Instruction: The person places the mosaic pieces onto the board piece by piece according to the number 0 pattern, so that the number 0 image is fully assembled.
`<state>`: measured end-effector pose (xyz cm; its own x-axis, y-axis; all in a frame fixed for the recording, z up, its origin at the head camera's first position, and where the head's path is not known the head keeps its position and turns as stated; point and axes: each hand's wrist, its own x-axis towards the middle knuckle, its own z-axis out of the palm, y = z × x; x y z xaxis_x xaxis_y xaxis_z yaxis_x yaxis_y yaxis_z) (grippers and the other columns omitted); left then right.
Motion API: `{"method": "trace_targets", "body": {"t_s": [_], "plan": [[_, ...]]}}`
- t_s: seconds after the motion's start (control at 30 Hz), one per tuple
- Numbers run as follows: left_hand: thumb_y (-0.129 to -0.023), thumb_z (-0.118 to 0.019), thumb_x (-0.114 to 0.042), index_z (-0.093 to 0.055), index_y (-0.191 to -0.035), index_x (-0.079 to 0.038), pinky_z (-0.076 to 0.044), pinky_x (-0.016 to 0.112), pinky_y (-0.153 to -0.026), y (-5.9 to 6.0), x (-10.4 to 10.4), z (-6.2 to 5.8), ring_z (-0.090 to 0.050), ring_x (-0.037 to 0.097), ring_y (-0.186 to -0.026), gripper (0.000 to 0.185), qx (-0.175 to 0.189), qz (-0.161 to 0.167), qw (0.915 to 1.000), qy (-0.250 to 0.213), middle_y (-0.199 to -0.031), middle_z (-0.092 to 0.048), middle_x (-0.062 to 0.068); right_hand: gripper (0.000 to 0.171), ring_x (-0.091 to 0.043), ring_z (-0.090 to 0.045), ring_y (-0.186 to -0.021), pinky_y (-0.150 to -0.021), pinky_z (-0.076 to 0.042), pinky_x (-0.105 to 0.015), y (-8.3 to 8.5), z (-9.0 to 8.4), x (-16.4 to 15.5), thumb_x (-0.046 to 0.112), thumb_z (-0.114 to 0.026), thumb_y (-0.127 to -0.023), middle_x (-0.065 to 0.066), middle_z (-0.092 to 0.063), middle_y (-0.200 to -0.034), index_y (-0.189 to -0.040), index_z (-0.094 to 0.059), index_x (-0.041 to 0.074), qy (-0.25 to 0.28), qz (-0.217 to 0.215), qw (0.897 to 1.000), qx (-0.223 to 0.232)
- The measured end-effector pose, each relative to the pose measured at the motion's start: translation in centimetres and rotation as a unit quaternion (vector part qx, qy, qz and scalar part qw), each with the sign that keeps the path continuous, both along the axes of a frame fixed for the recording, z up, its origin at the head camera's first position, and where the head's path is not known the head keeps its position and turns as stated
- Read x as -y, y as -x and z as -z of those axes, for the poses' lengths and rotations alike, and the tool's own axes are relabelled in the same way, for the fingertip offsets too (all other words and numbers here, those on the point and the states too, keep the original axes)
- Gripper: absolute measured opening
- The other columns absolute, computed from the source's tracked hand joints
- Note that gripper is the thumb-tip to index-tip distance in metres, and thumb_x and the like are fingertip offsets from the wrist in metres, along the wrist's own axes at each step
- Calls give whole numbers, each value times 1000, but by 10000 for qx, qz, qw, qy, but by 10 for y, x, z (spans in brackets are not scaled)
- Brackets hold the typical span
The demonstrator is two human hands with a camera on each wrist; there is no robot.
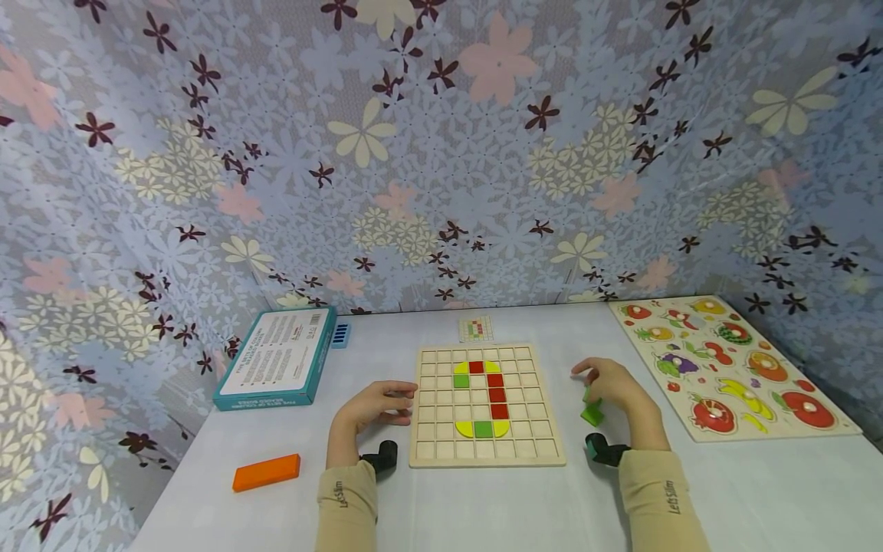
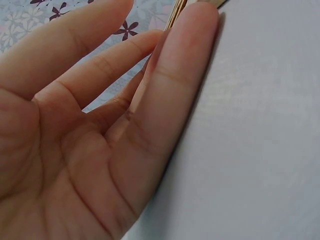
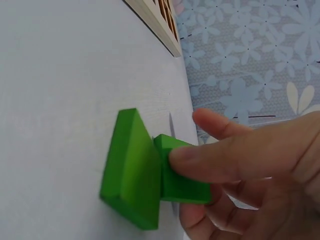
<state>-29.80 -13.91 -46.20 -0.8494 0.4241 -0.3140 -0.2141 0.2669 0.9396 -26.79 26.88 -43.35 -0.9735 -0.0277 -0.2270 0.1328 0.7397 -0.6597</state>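
Observation:
A wooden grid board (image 1: 487, 463) lies in the middle of the table, with red, green and yellow pieces in some of its squares. Beside its left edge rests my left hand (image 1: 372, 402), fingers extended with the tips at the board's side; in the left wrist view this hand (image 2: 100, 135) holds nothing. To the right of the board, my right hand (image 1: 614, 383) pinches a green block (image 3: 184, 184), thumb on its face and fingers behind. A second green block (image 3: 131, 170) stands right against it, on the side away from the palm.
Behind the board lies a small pattern card (image 1: 476, 330). On the left are a teal box (image 1: 276, 356), a small blue piece (image 1: 340, 335) and an orange block (image 1: 266, 472). A fruit puzzle board (image 1: 738, 368) lies at right. Floral cloth (image 1: 441, 153) hangs behind the table.

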Motion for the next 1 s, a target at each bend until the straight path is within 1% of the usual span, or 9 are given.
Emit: {"method": "trace_targets", "body": {"t_s": [0.17, 0.27, 0.37, 0.53, 0.6, 0.7, 0.77, 0.9, 1.0], "plan": [[-88, -59, -5, -50, -128, 5, -56, 34, -79, 0, 0, 1, -58, 18, -88, 43, -13, 12, 10000, -9, -118, -53, 16, 54, -36, -45, -93, -71, -44, -41, 0, -1, 2, -11, -60, -62, -27, -50, -109, -115, -57, -2, 9, 134, 9997, -192], [-88, -60, -5, -50, -128, 5, -56, 34, -79, 0, 0, 2, -58, 18, -88, 43, -12, 9, 10000, -1, -118, -52, 16, 49, -39, -46, -98, -77, -45, -47, 0, -1, 4, -8, -62, -67, -29, -50, -113, -116, -57, -2, 82, 187, 9994, -284], [-87, -60, -5, -50, -128, 5, -56, 34, -79, 0, 0, 2, -58, 18, -88, 43, -17, 7, 10000, -7, -118, -53, 16, 44, -37, -50, -94, -77, -46, -47, 0, -2, 5, -2, -65, -73, -27, -52, -108, -116, -56, -4, 175, 185, 9988, -409], [-87, -59, -5, -49, -129, 6, -56, 35, -79, 0, 1, 2, -59, 17, -87, 44, -19, 7, 10000, -33, -117, -53, 16, 43, -23, -52, -75, -62, -47, -31, 1, -2, 7, 5, -68, -77, -16, -54, -89, -116, -54, -7, 431, 219, 9973, -557], [-87, -59, -4, -49, -129, 6, -56, 35, -79, 0, 1, 2, -59, 17, -88, 44, -7, 5, 10000, -40, -117, -53, 16, 44, -19, -52, -69, -59, -46, -28, 2, -1, 7, 9, -70, -78, -12, -55, -84, -116, -54, -7, 467, 240, 9970, -574], [-87, -59, -4, -49, -129, 6, -56, 35, -79, 0, 0, 2, -58, 17, -88, 43, -3, 10, 10000, -44, -117, -53, 16, 44, -16, -54, -65, -57, -46, -27, 3, 0, 10, 13, -71, -79, -9, -58, -79, -114, -54, -6, 537, 317, 9964, -570], [-87, -59, -5, -49, -128, 5, -56, 35, -79, 0, 0, 1, -58, 18, -88, 43, -11, 12, 10000, -32, -117, -53, 16, 40, -16, -56, -64, -57, -48, -27, 4, 0, 11, 16, -72, -78, -8, -60, -78, -109, -56, -5, 561, 404, 9959, -576], [-88, -59, -6, -50, -128, 5, -56, 35, -79, 0, 0, 0, -58, 18, -88, 43, -21, 10, 10000, 16, -117, -53, 16, 32, -14, -58, -62, -56, -49, -26, 5, 1, 14, 17, -73, -77, -6, -61, -74, -97, -57, -2, 537, 545, 9949, -654], [-88, -59, -6, -50, -129, 5, -56, 35, -79, 0, 0, 0, -59, 18, -88, 43, -26, 15, 10000, 40, -118, -53, 16, 27, -15, -59, -63, -56, -50, -27, 6, 0, 16, 16, -71, -78, -6, -62, -75, -94, -59, -1, 522, 523, 9946, -729]]}}
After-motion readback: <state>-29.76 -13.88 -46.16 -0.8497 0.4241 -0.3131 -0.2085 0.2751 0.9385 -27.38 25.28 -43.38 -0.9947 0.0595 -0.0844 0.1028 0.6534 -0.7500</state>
